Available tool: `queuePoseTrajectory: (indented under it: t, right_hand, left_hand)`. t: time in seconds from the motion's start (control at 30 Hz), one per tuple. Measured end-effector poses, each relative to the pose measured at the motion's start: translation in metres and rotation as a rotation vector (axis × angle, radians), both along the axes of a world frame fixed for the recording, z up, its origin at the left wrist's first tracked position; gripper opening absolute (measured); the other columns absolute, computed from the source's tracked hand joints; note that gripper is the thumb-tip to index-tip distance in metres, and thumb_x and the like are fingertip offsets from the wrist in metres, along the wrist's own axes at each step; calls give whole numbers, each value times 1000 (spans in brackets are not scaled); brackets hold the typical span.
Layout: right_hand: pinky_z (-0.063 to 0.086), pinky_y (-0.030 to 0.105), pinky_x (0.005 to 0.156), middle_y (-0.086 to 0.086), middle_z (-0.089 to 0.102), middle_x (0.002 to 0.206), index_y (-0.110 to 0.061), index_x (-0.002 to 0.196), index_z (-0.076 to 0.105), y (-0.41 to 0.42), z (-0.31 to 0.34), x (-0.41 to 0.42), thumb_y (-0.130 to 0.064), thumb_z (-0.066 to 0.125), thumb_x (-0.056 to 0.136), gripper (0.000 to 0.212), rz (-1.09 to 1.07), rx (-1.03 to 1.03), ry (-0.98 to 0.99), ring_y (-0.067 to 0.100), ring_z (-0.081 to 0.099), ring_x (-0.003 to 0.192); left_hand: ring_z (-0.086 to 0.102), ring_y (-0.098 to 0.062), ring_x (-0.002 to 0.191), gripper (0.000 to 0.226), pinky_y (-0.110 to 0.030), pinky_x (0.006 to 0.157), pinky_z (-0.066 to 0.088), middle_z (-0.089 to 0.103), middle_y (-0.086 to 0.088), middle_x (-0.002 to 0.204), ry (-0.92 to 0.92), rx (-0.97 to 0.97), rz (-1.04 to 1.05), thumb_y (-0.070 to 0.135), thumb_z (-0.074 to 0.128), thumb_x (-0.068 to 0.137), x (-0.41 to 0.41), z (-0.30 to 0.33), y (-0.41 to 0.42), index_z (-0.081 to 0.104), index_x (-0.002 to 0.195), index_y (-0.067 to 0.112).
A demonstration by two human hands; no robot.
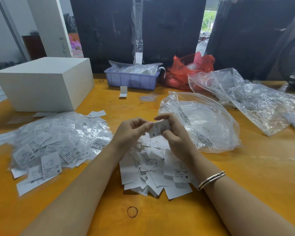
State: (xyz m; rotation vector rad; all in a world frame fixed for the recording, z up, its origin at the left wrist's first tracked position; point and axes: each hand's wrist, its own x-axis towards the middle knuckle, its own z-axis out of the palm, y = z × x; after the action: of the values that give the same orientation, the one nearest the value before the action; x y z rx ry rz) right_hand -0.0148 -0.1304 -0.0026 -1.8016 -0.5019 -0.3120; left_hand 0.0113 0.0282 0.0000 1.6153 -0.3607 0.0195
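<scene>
Nearest the person, well short of both hands, a rubber band [132, 212] lay on the orange table [245, 176]. Between it and the hands, directly under the wrists, sat a loose heap of white labels [153, 171], some showing S or M. A bangle [211, 179] circled the right forearm.

Above that heap the left hand [129, 132] and right hand [174, 133] met, each with fingers curled. Together they pinched one small label [159, 128] marked M, the left at its left edge and the right over its right half, with the forefinger stretched across the top. The label hung in the air between them, clear of the table.

To the left of the left hand spread a wider mound of bagged labels [58, 142]. Just right of the right hand lay an open clear bag [203, 125].

Beyond the hands stood a white box [44, 82] to the left, a purple bin [131, 80] straight ahead, and a red bag [186, 70] beside crumpled plastic [254, 99] to the right.
</scene>
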Motion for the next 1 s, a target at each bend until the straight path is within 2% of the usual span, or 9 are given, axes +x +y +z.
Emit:
queuePoseTrajectory:
  t: [0.17,0.27,0.33,0.4,0.5,0.63,0.73,0.83,1.0]
  right_hand:
    - [41,50,57,13,51,75,-28,109,47,-2,-1,1,-8,41,76,39,1,-27,-11,36,45,66]
    - [40,33,57,4,51,74,-35,113,43,0,-5,4,-17,42,83,36,-7,-45,-9,14,47,64]
    - [41,24,58,-2,54,74,-30,109,43,2,-6,7,-18,44,89,24,-65,47,-23,6,48,63]
    - [43,27,59,1,56,75,-22,97,47,2,-7,10,-8,49,92,15,-127,106,-47,9,49,63]
    - [46,28,64,6,60,80,-16,88,53,2,-9,11,0,54,90,17,-168,10,-95,12,53,68]
    - [46,27,59,7,65,76,-21,99,54,8,-9,9,-8,58,90,16,-170,-28,-108,6,55,63]
    - [49,30,62,6,64,76,-27,92,51,5,-7,9,-10,60,90,19,-206,73,-75,7,56,62]
    - [52,31,61,-1,63,75,-23,84,56,6,-6,9,-9,62,88,15,-204,19,-88,9,60,66]
    - [50,24,62,-1,67,77,-11,90,67,7,-8,8,-7,60,89,8,-174,-66,-120,8,59,68]
  left_hand:
    - [61,4,63,1,-7,58,44,70,11,67,0,-28,-20,11,69,81,1,1,3,68,81,10]
    - [60,5,62,4,-7,58,43,69,12,66,1,-50,-2,10,69,81,1,0,3,68,84,9]
    - [59,5,61,5,-7,57,43,68,13,65,-9,-59,24,12,69,81,1,0,2,67,85,11]
    - [59,4,62,7,-7,57,43,68,11,66,-16,-64,42,13,69,81,2,0,2,66,86,12]
    - [62,1,66,6,-10,58,45,69,9,70,-3,-48,27,11,70,80,2,-1,0,66,85,13]
    - [63,2,67,4,-10,55,46,69,10,70,-1,-43,33,13,69,82,1,-2,0,67,85,14]
    - [62,4,66,4,-8,57,44,68,7,74,-18,-56,60,11,68,83,1,-2,0,66,86,11]
    - [64,0,70,4,-12,61,47,69,3,77,18,-66,28,10,68,82,0,-2,-2,66,85,12]
    - [64,-2,68,11,-13,57,47,69,7,71,27,-79,28,20,70,76,-2,-1,-1,67,83,13]
